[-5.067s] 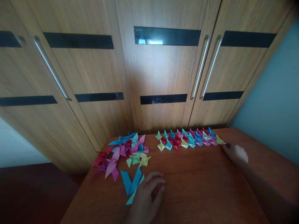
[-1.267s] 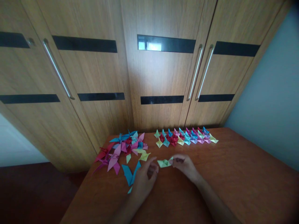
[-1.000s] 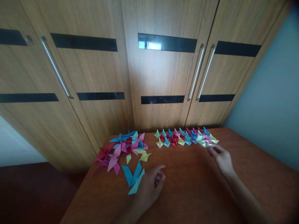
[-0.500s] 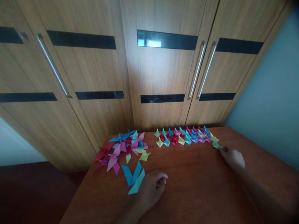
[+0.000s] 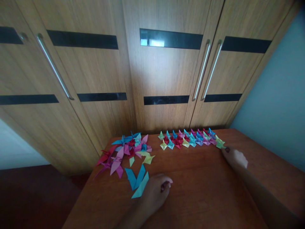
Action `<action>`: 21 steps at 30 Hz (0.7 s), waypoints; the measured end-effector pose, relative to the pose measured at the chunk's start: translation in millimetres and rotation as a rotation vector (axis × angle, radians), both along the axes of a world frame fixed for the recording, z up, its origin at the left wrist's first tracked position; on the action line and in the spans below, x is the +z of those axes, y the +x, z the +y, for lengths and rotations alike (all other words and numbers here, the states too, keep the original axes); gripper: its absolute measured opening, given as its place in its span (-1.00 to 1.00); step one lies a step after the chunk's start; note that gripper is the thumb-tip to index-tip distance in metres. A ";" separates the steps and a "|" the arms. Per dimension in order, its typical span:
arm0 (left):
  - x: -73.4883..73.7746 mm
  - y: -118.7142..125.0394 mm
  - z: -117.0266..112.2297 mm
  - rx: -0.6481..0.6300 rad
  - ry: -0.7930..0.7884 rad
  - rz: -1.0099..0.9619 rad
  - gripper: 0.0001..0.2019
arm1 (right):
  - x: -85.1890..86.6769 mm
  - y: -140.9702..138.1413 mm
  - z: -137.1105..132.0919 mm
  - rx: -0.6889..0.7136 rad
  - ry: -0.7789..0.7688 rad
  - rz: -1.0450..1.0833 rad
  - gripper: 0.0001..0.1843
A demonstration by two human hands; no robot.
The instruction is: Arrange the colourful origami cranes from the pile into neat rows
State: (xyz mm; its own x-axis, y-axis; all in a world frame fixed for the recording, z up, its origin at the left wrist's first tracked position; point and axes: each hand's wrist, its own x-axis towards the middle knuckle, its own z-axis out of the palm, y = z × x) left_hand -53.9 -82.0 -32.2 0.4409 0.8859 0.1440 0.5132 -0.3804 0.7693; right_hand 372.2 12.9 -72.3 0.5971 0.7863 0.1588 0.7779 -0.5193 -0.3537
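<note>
My right hand (image 5: 235, 158) reaches to the far right, thumb and finger pinching the edge of a green origami piece (image 5: 220, 145) at the right end of the rows. Those rows hold many small pointed folded-paper pieces (image 5: 186, 142) in red, blue, pink, yellow and green. My left hand (image 5: 157, 190) rests on the table, fingers curled in, with nothing seen in it. Just left of it lie a folded light-teal paper strip (image 5: 140, 187), partly against the hand, and a blue V-shaped folded paper (image 5: 135, 178).
A loose heap of origami cranes (image 5: 119, 157), mostly pink, red and blue, covers the table's left back. Yellow folded paper (image 5: 148, 159) lies at its edge. Behind the wooden table (image 5: 195, 184) stands a wardrobe (image 5: 164, 73) with metal handles; a blue wall (image 5: 274, 111) is at right.
My right hand has shifted slightly left and up, bringing the green piece closer against the end of the rows. My left hand stays in place; the view has moved a little.
</note>
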 end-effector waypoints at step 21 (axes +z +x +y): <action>1.7 0.3 1.1 0.011 -0.029 -0.015 -0.74 | 13.9 -196.8 -32.0 0.725 0.128 0.041 -0.68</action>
State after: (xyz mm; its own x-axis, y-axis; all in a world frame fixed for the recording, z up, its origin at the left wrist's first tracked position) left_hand -53.6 -80.9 -30.5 0.4289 0.8947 0.1250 0.5058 -0.3525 0.7874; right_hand 175.3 -19.1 -58.4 -0.0580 0.9626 0.2648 0.8952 0.1675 -0.4129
